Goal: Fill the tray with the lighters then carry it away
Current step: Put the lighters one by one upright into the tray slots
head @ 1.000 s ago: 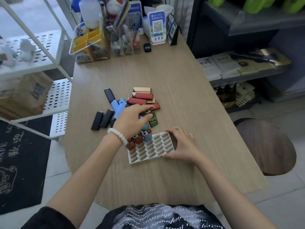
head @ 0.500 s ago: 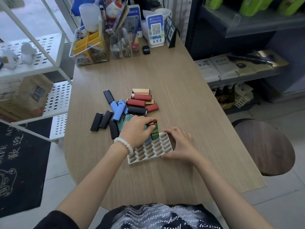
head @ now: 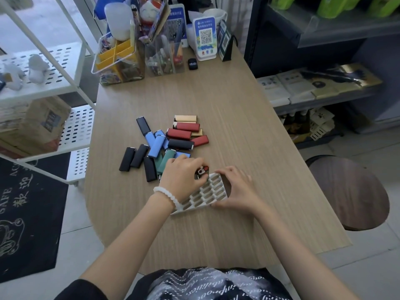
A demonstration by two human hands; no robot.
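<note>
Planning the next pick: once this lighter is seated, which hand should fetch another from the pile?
Left. The left hand sits at the tray's far edge, right beside the loose lighters, while the right hand steadies the tray's right side.

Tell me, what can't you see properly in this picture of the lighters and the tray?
Head view:
- Far-left part of the tray: covered by the left hand, so the count of lighters already slotted is hidden.
- Lighter in the left hand: only its metal top shows past the fingers.
- Tray's right edge: under the right hand.
- Green lighter: lower end behind the left hand.
- QR sign: print too small to read.
</note>
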